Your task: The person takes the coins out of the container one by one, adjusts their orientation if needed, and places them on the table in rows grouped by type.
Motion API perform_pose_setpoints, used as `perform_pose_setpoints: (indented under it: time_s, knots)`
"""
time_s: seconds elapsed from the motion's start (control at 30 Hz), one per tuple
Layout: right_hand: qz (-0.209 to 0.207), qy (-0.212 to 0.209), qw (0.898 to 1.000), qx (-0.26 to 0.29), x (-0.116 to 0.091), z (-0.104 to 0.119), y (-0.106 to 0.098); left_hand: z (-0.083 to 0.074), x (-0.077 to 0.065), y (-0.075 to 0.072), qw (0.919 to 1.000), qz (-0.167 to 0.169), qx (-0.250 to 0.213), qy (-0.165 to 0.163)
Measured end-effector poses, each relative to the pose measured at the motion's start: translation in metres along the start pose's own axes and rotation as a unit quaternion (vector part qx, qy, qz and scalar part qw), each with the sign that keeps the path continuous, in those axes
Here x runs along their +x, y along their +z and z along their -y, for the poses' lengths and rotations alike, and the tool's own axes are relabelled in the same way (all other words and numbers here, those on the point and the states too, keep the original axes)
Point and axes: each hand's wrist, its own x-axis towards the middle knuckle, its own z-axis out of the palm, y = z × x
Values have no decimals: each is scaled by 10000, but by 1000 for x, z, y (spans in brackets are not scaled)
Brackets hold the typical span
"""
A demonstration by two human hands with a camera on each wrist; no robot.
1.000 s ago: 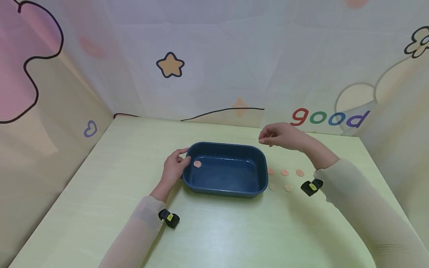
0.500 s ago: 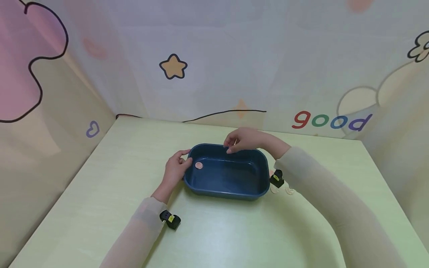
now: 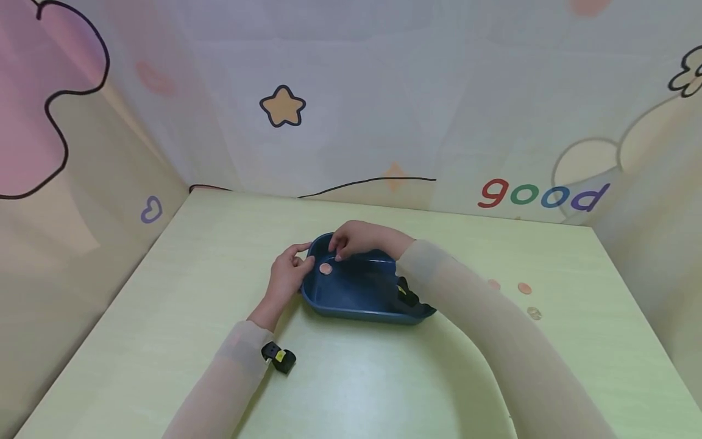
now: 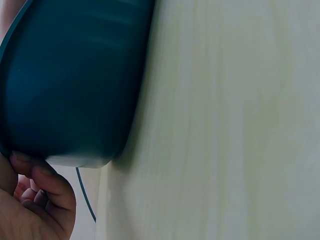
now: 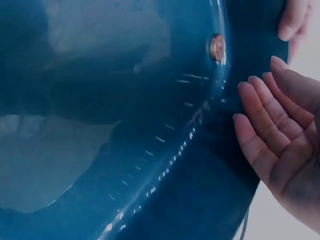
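Note:
A dark blue plastic tub stands on the table, with a copper-coloured coin lying inside near its left end. In the right wrist view the coin shows a layered edge; whether it is one or a stack, I cannot tell. My left hand pinches the tub's left rim between thumb and fingers. Over the back left part of the tub is my right hand. Its fingers are parted from the thumb in the right wrist view, and nothing shows between them.
Coins lie on the table right of the tub: two copper-coloured coins and a paler coin. My right sleeve covers the tub's right end and part of the table. A printed cloth hangs behind.
My right hand has moved left, from beyond the tub's right end to over its left part. A second ago it pinched a small thin thing, no longer seen there. My left hand keeps its place.

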Motion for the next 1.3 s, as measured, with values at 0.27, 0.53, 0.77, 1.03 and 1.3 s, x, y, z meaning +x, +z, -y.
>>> perform_pose_setpoints:
  time_s: [0.27, 0.53, 0.77, 1.03, 1.3]
  knots:
    - [166, 188, 9996, -94, 14, 4, 14, -1, -1, -1, 10000, 40, -9, 73]
    - [-78, 278, 9995, -148, 22, -1, 28, -3, 0, 0, 10000, 48, 20, 38]
    - [-317, 282, 9990, -144, 27, -4, 38, -4, -1, -1, 10000, 64, -30, -48]
    - [-397, 202, 9989, -152, 29, -4, 41, -3, -2, 0, 9999, 73, -69, -18]
    - [-389, 216, 9986, -279, 29, -1, 37, -1, -2, -1, 10000, -11, -68, 52]
